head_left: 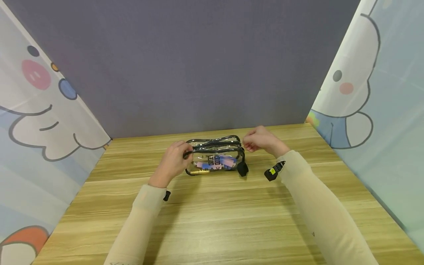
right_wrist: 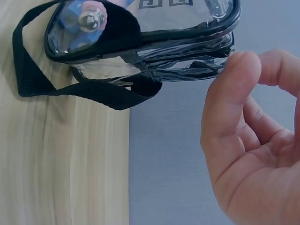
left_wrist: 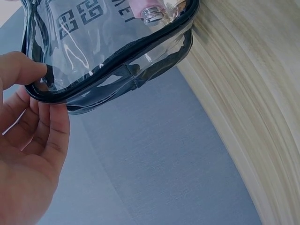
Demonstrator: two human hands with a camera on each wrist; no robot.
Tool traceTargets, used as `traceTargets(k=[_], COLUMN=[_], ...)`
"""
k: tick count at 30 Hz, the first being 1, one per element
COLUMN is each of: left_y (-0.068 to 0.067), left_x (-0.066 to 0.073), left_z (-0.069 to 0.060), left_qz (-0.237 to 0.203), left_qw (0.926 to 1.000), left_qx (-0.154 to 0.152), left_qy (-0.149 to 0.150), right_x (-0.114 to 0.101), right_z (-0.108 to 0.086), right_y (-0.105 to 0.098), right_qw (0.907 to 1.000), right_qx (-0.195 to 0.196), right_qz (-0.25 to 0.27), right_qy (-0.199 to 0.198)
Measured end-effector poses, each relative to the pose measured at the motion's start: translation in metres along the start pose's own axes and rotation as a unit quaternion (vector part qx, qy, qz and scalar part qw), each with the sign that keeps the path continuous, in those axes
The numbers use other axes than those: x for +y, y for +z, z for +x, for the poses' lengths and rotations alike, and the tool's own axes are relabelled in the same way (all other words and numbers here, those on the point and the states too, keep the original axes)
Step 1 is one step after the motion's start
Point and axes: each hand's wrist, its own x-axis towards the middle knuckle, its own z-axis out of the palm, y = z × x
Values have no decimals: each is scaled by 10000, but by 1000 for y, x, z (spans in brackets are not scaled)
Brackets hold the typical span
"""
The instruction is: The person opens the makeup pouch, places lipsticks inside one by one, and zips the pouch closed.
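Observation:
A clear plastic toiletry pouch (head_left: 212, 156) with black piping and printed lettering stands on the table, lying along the left-right direction. My left hand (head_left: 173, 160) pinches its upper left corner between thumb and fingers, as the left wrist view also shows. Beside the upper right corner, my right hand (head_left: 260, 140) has its thumb and forefinger brought together, fingers bent. The thumb tip (right_wrist: 241, 63) is right at the pouch's edge; whether anything lies between the fingertips is hidden. Inside the pouch are a pink bottle (left_wrist: 145, 9) with a silvery neck and something blue (right_wrist: 70, 21).
A black strap loop (right_wrist: 84, 93) hangs from the pouch's right end. The wooden table (head_left: 212, 221) meets a grey panel (head_left: 205, 73) just behind the pouch. Curtains with cartoon figures (head_left: 351, 92) stand on both sides.

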Motion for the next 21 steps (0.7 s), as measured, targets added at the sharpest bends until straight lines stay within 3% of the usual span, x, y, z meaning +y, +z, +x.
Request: traceTargets(k=[11,21], left_y=[0,-1], left_x=[1,1], left_z=[0,0], left_qz=[6,37], left_qw=[10000,10000], left_qx=[-48,-49], left_qy=[-37,-35], right_x=[11,20], right_z=[1,0], right_y=[-3,-3], right_qw=[10000,9988], right_qx=[-17,-32], right_qz=[85,479], right_qy=[34,139])
